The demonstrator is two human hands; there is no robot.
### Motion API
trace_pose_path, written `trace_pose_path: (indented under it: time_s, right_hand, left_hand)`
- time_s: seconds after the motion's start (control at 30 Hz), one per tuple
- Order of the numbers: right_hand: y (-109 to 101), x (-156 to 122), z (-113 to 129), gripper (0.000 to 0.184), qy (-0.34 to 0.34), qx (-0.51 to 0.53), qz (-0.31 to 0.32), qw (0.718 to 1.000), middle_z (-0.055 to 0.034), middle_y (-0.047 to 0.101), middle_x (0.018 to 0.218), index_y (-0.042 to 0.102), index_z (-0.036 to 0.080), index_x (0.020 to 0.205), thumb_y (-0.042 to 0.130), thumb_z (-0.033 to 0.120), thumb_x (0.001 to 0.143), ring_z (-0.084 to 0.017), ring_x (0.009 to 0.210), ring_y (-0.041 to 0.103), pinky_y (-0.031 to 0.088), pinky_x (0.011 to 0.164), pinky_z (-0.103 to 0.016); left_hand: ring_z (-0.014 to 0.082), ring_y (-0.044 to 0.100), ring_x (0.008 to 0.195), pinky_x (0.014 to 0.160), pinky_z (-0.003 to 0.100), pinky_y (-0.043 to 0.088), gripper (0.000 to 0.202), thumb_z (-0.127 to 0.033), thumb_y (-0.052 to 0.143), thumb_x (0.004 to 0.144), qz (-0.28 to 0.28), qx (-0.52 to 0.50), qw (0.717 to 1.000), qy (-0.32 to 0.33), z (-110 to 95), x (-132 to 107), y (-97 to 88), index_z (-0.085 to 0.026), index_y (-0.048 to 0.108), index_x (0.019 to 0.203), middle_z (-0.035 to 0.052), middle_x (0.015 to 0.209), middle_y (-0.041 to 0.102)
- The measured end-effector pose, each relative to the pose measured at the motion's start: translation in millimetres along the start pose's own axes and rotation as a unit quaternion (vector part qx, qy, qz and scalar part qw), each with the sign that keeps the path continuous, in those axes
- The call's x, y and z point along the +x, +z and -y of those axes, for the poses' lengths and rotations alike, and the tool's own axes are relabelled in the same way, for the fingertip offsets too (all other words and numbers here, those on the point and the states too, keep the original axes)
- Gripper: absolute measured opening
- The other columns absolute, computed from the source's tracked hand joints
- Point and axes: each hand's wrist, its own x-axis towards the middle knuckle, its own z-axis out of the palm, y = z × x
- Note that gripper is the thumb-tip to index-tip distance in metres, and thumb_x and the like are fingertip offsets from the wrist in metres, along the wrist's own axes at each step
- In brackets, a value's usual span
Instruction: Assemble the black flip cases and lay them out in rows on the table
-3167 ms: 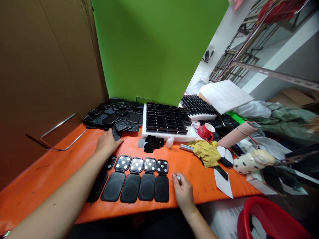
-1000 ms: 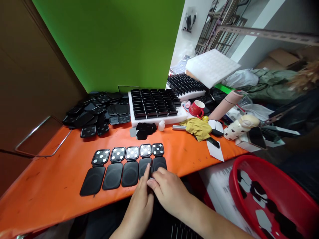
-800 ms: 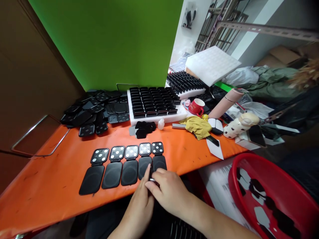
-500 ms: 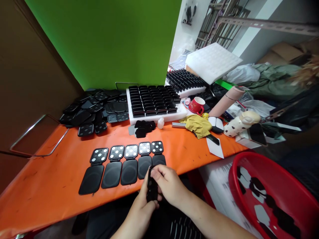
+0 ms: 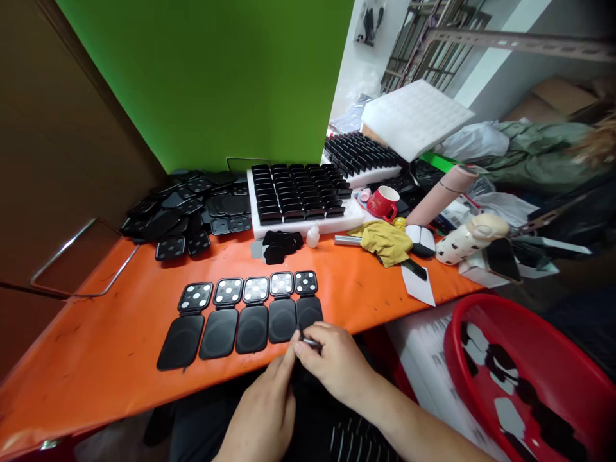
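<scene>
My right hand (image 5: 332, 356) is closed on a black folding pad (image 5: 312, 343), of which only a narrow dark edge shows at the fingertips. Facing it, my left hand (image 5: 264, 407) has its back to the camera and its fingers against the same pad; most of the pad is hidden between the hands. Beyond them on the orange table, several opened black pads (image 5: 251, 328) lie in a row. Their smaller upper flaps (image 5: 256, 289) carry white dots, and the larger lower panels are plain black.
A white foam tray (image 5: 308, 226) holds rows of black pieces. Left of it lies a heap of black pads (image 5: 178, 212). A small white bottle (image 5: 312, 237), yellow cloth (image 5: 385, 240) and red mug (image 5: 384, 203) stand rightward. A red basin (image 5: 455, 340) with scraps sits lower right.
The black pad, held upright between both hands before, is now tipped and mostly covered. My left hand has turned its back up. The view has shifted slightly.
</scene>
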Motion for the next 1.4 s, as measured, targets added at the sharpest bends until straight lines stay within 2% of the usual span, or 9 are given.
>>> trace_pose_path:
  time_s: [0.13,0.3,0.43,0.6,0.87,1.07,1.17,1.3,1.4]
  right_hand:
    - [4,2,-5,0.027,-0.003,0.041,-0.006,0.999,0.0047,0.041,0.059,0.043,0.017,0.058,0.052,0.027,0.082,-0.007,0.055,0.04,0.029,0.052,-0.02]
    - [8,5,-2,0.024,-0.014,0.089,-0.015,0.996,0.004,0.045,0.06,0.049,0.017,0.06,0.052,0.026,0.082,-0.008,0.058,0.043,0.032,0.054,-0.019]
    - [13,6,1,0.021,-0.012,0.181,-0.007,0.983,0.0015,0.052,0.069,0.055,0.017,0.069,0.049,0.028,0.085,-0.01,0.066,0.049,0.036,0.062,-0.021]
    - [19,4,-4,0.033,0.118,0.409,0.091,0.9,0.0029,0.047,0.064,0.055,0.016,0.084,0.042,0.045,0.087,-0.006,0.049,0.041,0.033,0.044,-0.018]
    - [21,-3,9,0.034,0.207,0.543,0.104,0.807,0.0061,0.041,0.058,0.052,0.015,0.08,0.049,0.048,0.082,-0.002,0.04,0.024,0.014,0.038,-0.017]
    - [22,-5,12,0.033,0.177,0.538,0.132,0.814,0.0063,0.042,0.057,0.049,0.016,0.077,0.047,0.049,0.083,-0.002,0.039,0.022,0.014,0.038,-0.018]
    - [22,-6,10,0.033,0.17,0.495,0.124,0.843,0.0057,0.042,0.056,0.05,0.017,0.08,0.042,0.048,0.086,-0.004,0.041,0.028,0.019,0.038,-0.018]
    - [17,-10,11,0.037,0.159,0.416,0.12,0.887,0.0044,0.041,0.057,0.046,0.016,0.069,0.04,0.048,0.087,-0.005,0.048,0.034,0.026,0.043,-0.018]
    - [12,-15,9,0.038,0.182,0.42,0.161,0.874,0.0044,0.041,0.058,0.043,0.017,0.065,0.042,0.049,0.086,-0.004,0.047,0.033,0.025,0.042,-0.017]
  left_hand:
    - [0.0159,0.051,0.114,0.091,0.031,0.045,0.058,-0.015,0.032,0.087,-0.019,0.006,1.0,-0.011,-3,3,-4.8,-0.028,0.013,0.14,0.0053,0.131,0.049]
    - [0.0214,0.055,0.109,0.083,0.035,0.049,0.049,-0.03,0.036,0.09,-0.03,-0.017,0.998,-0.054,-7,6,-10.0,-0.031,0.023,0.137,0.0041,0.124,0.056]
    - [0.0227,0.052,0.112,0.088,0.038,0.046,0.048,-0.031,0.039,0.088,-0.048,-0.119,0.987,-0.097,-6,9,-10.3,-0.026,0.028,0.135,0.0066,0.126,0.054]
    - [0.022,0.048,0.116,0.098,0.037,0.038,0.045,-0.024,0.044,0.081,-0.092,-0.327,0.93,-0.14,-2,16,-19.6,-0.017,0.043,0.125,0.0085,0.127,0.052]
    - [0.0206,0.053,0.108,0.097,0.033,0.039,0.042,-0.015,0.047,0.072,-0.118,-0.339,0.923,-0.137,-5,9,-29.5,-0.019,0.058,0.112,0.0046,0.116,0.06]
    - [0.0213,0.061,0.093,0.082,0.029,0.049,0.03,-0.035,0.055,0.078,-0.115,-0.355,0.915,-0.155,-12,10,-30.6,-0.017,0.062,0.102,0.0057,0.1,0.067]
    - [0.0205,0.064,0.088,0.077,0.027,0.051,0.028,-0.037,0.052,0.081,-0.126,-0.325,0.925,-0.151,-13,6,-31.9,-0.017,0.063,0.098,0.0055,0.093,0.069]
    - [0.0173,0.062,0.096,0.085,0.026,0.048,0.027,-0.028,0.049,0.084,-0.164,-0.144,0.975,-0.028,-8,-5,-31.7,-0.024,0.06,0.108,0.0036,0.107,0.066]
    - [0.0166,0.06,0.1,0.088,0.025,0.048,0.04,-0.017,0.05,0.08,-0.168,0.015,0.982,0.087,-4,-13,-33.1,-0.027,0.052,0.119,0.0027,0.113,0.063]
